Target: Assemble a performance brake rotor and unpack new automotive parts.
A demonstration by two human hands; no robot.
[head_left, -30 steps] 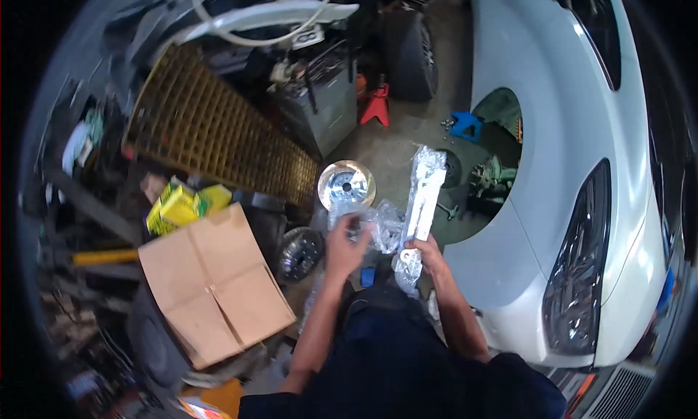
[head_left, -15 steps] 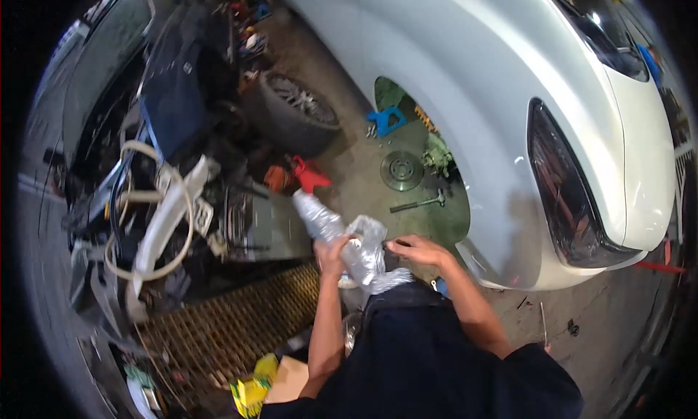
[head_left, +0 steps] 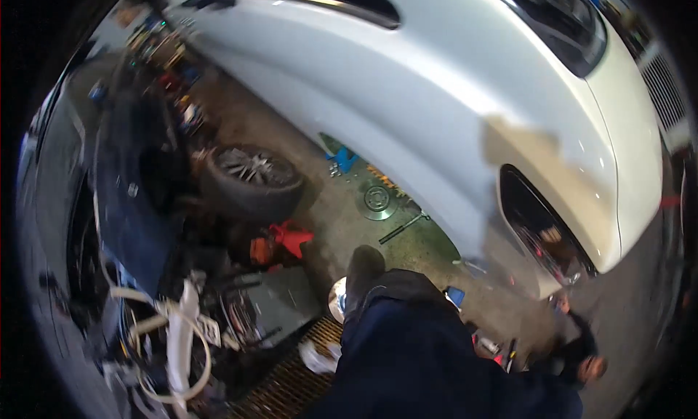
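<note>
At the lower right a blurred hand [head_left: 592,368], seemingly my right, shows beside a dark shape [head_left: 574,339]. Its fingers are smeared, and I cannot tell whether it grips that shape. A small skin-coloured patch [head_left: 563,303] shows at the far end of the shape, below the white car's front corner; what it belongs to is unclear. My left hand is out of view. Crumpled clear plastic [head_left: 318,357] lies on the brown slatted grating [head_left: 280,386], left of my dark-clothed leg [head_left: 414,317].
The white car [head_left: 436,77] with its dark headlight [head_left: 542,219] fills the upper right. On the floor are a wheel [head_left: 254,175], a red stand [head_left: 291,239], a brake disc [head_left: 376,199] and a hammer [head_left: 403,228]. A dismantled dark car [head_left: 138,194] stands left.
My view has shifted. Both hands held a plastic-wrapped piece before me; they have left that place. Crumpled plastic now shows on the grating, and a hand and dark shape appear at lower right.
</note>
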